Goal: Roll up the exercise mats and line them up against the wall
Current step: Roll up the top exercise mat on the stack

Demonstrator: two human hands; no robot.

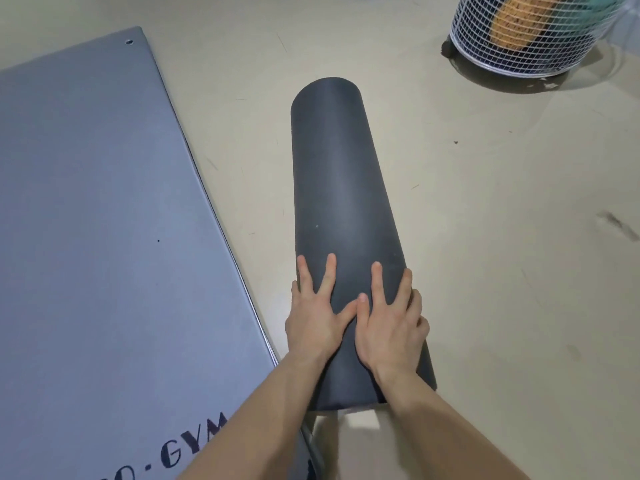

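Note:
A dark grey rolled-up mat (341, 188) lies on the beige floor in the middle of the view, pointing away from me. My left hand (317, 313) and my right hand (393, 320) both press flat on its near end, fingers spread and straight, thumbs nearly touching. A second mat (104, 220), blue-grey with black "GYM" lettering near its front edge, lies unrolled and flat on the floor at the left.
A white wire basket (530, 32) on black castors stands at the top right, holding an orange foam roller and something teal. Bare beige floor (502, 237) with scuff marks stretches to the right of the roll.

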